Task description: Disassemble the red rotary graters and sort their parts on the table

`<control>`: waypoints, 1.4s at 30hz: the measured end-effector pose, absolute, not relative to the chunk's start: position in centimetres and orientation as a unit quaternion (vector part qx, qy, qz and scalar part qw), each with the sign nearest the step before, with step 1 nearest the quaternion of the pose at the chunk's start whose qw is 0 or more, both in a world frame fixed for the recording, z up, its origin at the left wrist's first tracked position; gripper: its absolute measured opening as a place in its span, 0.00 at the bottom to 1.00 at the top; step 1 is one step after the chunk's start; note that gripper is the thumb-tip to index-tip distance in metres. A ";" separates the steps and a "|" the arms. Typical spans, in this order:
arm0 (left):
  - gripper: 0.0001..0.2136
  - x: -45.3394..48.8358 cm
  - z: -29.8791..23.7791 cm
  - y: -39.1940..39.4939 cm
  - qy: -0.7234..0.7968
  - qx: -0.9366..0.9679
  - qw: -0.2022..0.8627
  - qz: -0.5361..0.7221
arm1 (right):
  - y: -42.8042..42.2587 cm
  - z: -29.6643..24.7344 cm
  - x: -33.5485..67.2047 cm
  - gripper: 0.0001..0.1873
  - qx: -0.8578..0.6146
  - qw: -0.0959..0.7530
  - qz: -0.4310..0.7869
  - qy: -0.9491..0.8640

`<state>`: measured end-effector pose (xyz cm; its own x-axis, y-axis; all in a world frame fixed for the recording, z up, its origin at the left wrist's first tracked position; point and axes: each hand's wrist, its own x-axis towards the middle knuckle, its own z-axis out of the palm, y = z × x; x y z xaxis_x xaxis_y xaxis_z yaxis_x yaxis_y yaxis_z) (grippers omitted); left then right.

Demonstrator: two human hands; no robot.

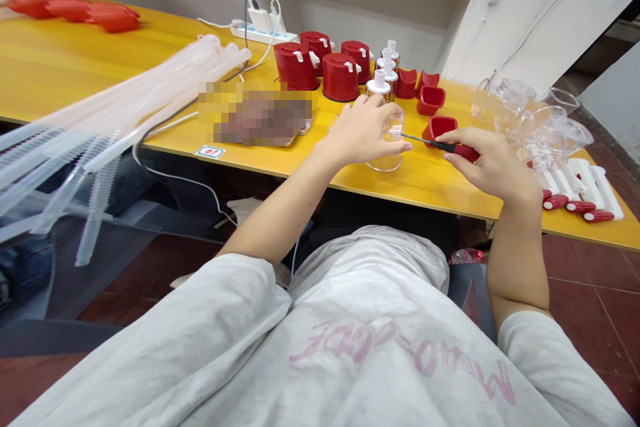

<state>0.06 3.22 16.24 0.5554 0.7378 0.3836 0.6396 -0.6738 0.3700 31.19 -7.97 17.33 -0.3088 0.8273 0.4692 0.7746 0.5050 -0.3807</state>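
Observation:
My left hand (365,133) is closed around a clear plastic cup-like part (387,161) near the table's front edge; its fingers hide much of it. Between the fingers of my right hand (493,160) is a screwdriver with a red and black handle (463,149). Its metal shaft points left, and the tip meets the clear part beside my left thumb. A small red cup-shaped piece (441,128) stands just behind the screwdriver. Beyond my left hand are several white-topped cylinders (379,85).
Red housings (341,77) stand at the back, near a power strip (264,32). Clear plastic parts (547,130) and white pieces with red handles (597,190) lie right. Translucent corrugated tubes (165,87) overhang the yellow table (425,190) at left. A loose cable (185,181) hangs over the edge.

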 end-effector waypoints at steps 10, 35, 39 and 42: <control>0.31 0.1 16.4 3.0 0.397 0.876 0.096 0.255 | -7.8 17.1 31.3 0.16 -0.490 0.377 0.041 -0.785; 0.31 0.1 16.2 3.2 0.392 0.877 0.096 0.261 | -7.8 17.0 31.1 0.11 -0.505 0.401 0.015 -0.765; 0.31 0.1 16.2 3.2 0.393 0.876 0.095 0.263 | -8.0 16.9 31.3 0.13 -0.524 0.388 0.017 -0.758; 0.31 0.1 16.1 3.2 0.395 0.876 0.093 0.262 | -7.9 17.0 31.5 0.13 -0.513 0.396 0.008 -0.762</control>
<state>0.13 3.17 16.13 0.5518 0.7398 0.3851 0.6425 -0.6715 0.3692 31.54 -7.92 16.96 -0.1603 0.7872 0.5955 0.7744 0.4744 -0.4186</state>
